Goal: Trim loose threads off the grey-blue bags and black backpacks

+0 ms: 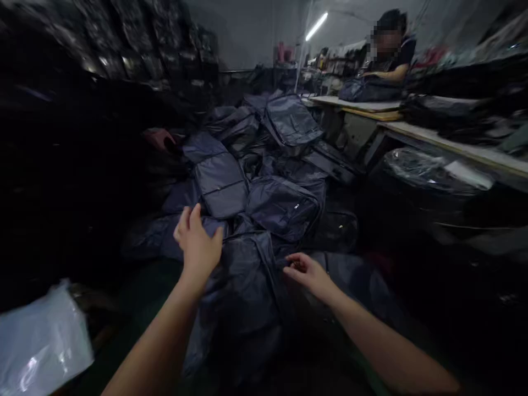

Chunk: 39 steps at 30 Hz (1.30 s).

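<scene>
A heap of dark blue fabric bags fills the middle of the view. The nearest bag lies just in front of me. My left hand rests on its upper left corner, fingers curled over the edge of the cloth. My right hand is at the bag's right edge with the fingertips pinched together, possibly on a zipper pull; what they hold is too small to make out.
A clear plastic wrapper lies at the lower left. Work tables with dark goods run along the right, and a person sits at the far one. Dark stacked goods line the left wall.
</scene>
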### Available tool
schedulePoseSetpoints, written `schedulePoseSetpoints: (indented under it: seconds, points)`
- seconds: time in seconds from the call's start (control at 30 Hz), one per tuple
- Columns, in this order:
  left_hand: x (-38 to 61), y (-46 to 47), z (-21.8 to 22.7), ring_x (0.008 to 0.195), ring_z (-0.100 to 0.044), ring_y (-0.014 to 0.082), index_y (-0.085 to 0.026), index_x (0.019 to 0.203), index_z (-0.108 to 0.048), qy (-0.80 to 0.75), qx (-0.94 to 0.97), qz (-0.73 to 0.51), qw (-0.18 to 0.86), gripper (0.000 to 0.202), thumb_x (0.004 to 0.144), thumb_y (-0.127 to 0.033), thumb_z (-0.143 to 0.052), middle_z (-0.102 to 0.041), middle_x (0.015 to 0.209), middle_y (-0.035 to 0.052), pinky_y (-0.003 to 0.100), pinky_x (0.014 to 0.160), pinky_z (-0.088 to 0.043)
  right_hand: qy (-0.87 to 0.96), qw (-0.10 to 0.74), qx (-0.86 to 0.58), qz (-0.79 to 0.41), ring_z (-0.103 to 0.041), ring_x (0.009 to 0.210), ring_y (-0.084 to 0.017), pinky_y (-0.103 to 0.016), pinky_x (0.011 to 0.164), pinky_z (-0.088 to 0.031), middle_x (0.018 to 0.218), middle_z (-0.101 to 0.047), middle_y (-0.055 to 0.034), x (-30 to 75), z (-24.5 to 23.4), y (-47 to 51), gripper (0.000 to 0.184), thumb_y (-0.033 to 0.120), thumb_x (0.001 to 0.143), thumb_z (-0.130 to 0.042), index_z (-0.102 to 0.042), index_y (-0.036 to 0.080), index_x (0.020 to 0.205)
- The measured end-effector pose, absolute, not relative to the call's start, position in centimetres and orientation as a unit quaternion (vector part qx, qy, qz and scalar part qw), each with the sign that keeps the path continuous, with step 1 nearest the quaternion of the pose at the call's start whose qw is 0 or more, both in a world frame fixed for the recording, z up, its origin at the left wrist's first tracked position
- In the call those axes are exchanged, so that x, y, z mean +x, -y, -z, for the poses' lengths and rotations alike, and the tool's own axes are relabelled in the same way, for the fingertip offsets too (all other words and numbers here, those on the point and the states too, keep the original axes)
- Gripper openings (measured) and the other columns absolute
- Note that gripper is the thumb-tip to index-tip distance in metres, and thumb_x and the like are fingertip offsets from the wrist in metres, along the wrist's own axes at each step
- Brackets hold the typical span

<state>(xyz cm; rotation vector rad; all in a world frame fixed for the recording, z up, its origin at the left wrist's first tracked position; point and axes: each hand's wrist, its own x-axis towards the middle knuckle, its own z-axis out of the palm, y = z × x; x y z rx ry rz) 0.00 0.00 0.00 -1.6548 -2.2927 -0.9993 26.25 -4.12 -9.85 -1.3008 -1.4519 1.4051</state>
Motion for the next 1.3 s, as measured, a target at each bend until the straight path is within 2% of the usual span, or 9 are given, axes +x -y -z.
schedulePoseSetpoints:
  seconds: [0.17,0.33,0.47,0.6,0.77,0.93,1.1,1.23,1.3]
  points:
    - [2.3,2.3,0.4,0.103,-0.055,0.0231,-0.021,0.105,-0.055,0.682,-0.621,0.379,-0.074,0.026,0.082,-0.034,-0.051,-0.059,0.112,0.0084,0.037,0.090,-0.042,0.626,0.388,-0.514,-0.439,-0.054,0.071,-0.014,-0.026,0.066,-0.045,0.081,-0.058,-0.0015,22.2,11.8,8.3,0.033,0.025,0.077,-0.058,-0.056,0.019,0.109]
    - [5.2,2.5,3.7,0.072,-0.058,0.0202,-0.020,0.088,-0.054,0.680,-0.620,0.292,-0.261,0.035,0.067,-0.044,-0.067,-0.060,0.077,0.0029,0.032,0.070,-0.044,0.750,0.314,-0.482,-0.325,-0.057,0.085,-0.019,-0.030,0.077,-0.046,0.097,-0.057,-0.0070,19.2,10.3,10.9,0.052,0.011,0.076,-0.048,-0.048,0.020,0.128]
    - [4.4,1.2,5.4,0.076,-0.058,0.0208,-0.019,0.073,-0.055,0.697,-0.562,0.313,-0.317,0.021,0.062,-0.029,-0.069,-0.059,0.072,0.0027,0.033,0.075,-0.043,0.778,0.276,-0.468,-0.316,-0.056,0.085,-0.019,-0.030,0.077,-0.046,0.097,-0.056,-0.0076,18.5,9.4,11.4,0.056,0.010,0.075,-0.048,-0.048,0.019,0.130]
    - [2.5,0.7,5.9,0.060,-0.057,0.0149,-0.017,0.074,-0.056,0.680,-0.500,0.327,-0.425,0.016,0.067,-0.028,-0.065,-0.059,0.065,0.0013,0.029,0.062,-0.048,0.661,0.350,-0.458,-0.480,-0.055,0.072,-0.013,-0.023,0.065,-0.045,0.086,-0.058,-0.0037,20.0,10.5,11.1,0.023,0.023,0.081,-0.051,-0.064,0.018,0.099]
    - [1.6,1.2,6.4,0.053,-0.056,0.0104,-0.014,0.077,-0.058,0.644,-0.417,0.365,-0.527,0.023,0.066,-0.030,-0.070,-0.059,0.063,0.0010,0.025,0.056,-0.050,0.412,0.331,-0.490,-0.693,-0.036,0.038,-0.005,-0.019,0.035,-0.020,0.068,-0.056,0.0006,22.9,13.5,11.0,0.035,0.045,0.085,-0.045,-0.062,0.014,0.089]
    - [3.1,0.7,6.7,0.051,-0.055,0.0096,-0.013,0.077,-0.060,0.630,-0.387,0.398,-0.544,0.024,0.066,-0.030,-0.072,-0.059,0.061,0.0006,0.023,0.055,-0.049,0.459,0.309,-0.465,-0.691,-0.038,0.044,-0.005,-0.018,0.040,-0.025,0.067,-0.054,0.0031,23.4,13.3,11.3,0.034,0.046,0.076,-0.059,-0.061,0.015,0.092]
    - [3.2,4.1,2.2,0.074,-0.064,0.0142,-0.015,0.095,-0.061,0.584,-0.414,0.432,-0.548,0.030,0.074,-0.036,-0.066,-0.068,0.090,0.0073,0.026,0.068,-0.051,0.478,0.346,-0.511,-0.625,-0.049,0.065,-0.011,-0.021,0.059,-0.038,0.069,-0.056,0.0027,24.7,13.6,10.7,0.030,0.039,0.060,-0.075,-0.061,0.017,0.077]
    - [0.5,10.9,-0.3,0.058,-0.063,0.0183,-0.015,0.079,-0.066,0.485,-0.484,0.238,-0.688,0.043,0.083,-0.053,-0.046,-0.069,0.073,0.0106,0.028,0.054,-0.049,0.396,0.375,-0.576,-0.609,-0.048,0.055,-0.012,-0.022,0.052,-0.036,0.062,-0.053,0.0037,28.1,15.8,10.6,0.037,0.045,0.062,-0.071,-0.056,0.018,0.082]
    - [-0.3,14.3,1.3,0.062,-0.065,0.0227,-0.018,0.072,-0.069,0.499,-0.471,0.133,-0.716,0.048,0.083,-0.056,-0.043,-0.070,0.071,0.0117,0.033,0.060,-0.051,0.370,0.386,-0.589,-0.606,-0.049,0.054,-0.012,-0.023,0.051,-0.036,0.061,-0.053,0.0038,29.4,16.7,10.9,0.041,0.049,0.062,-0.070,-0.054,0.018,0.084]
